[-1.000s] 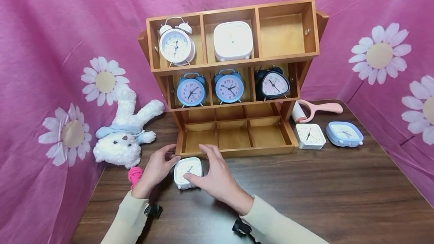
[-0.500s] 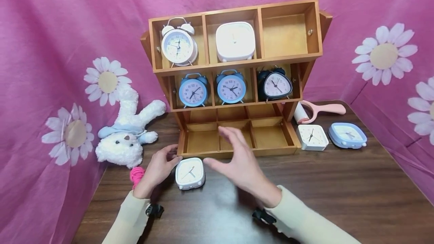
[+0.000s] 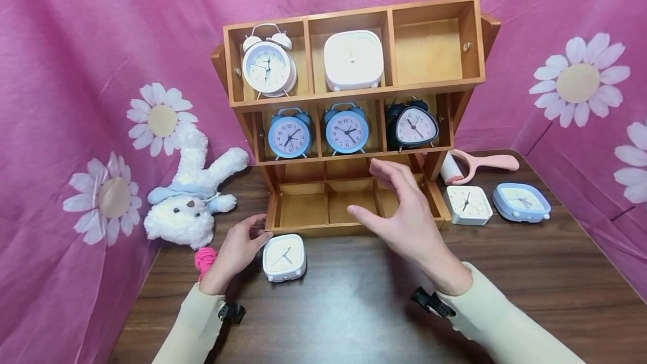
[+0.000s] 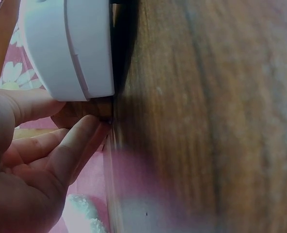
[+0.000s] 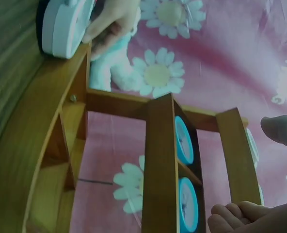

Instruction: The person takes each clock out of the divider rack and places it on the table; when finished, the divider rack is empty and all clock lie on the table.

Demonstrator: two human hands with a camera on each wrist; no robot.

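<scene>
My left hand [image 3: 238, 249] rests at the front left corner of the wooden shelf [image 3: 354, 229], thumb tip beside a small white square alarm clock [image 3: 284, 257] on the table. In the left wrist view, the thumb lies at the edge of this clock [image 4: 71, 53], and the relaxed fingers [image 4: 71, 150] are by the shelf's wooden corner. My right hand [image 3: 411, 223] is raised in front of the shelf's lower compartments, thumb and fingers spread, holding nothing. Its thumb and fingers [image 5: 250, 211] show at the right of the right wrist view.
Upper compartments hold a white twin-bell clock [image 3: 268, 69], a white square clock [image 3: 354, 60], two blue clocks [image 3: 290, 136] and a black clock [image 3: 414, 126]. Right of the shelf are a lint roller [image 3: 480, 164], a white clock [image 3: 468, 205] and a blue clock [image 3: 520, 202]. A plush bear [image 3: 182, 218] lies left.
My right hand has left the white clock on the table and moved right and up, across the shelf's front. The left hand and that clock have stayed in place.
</scene>
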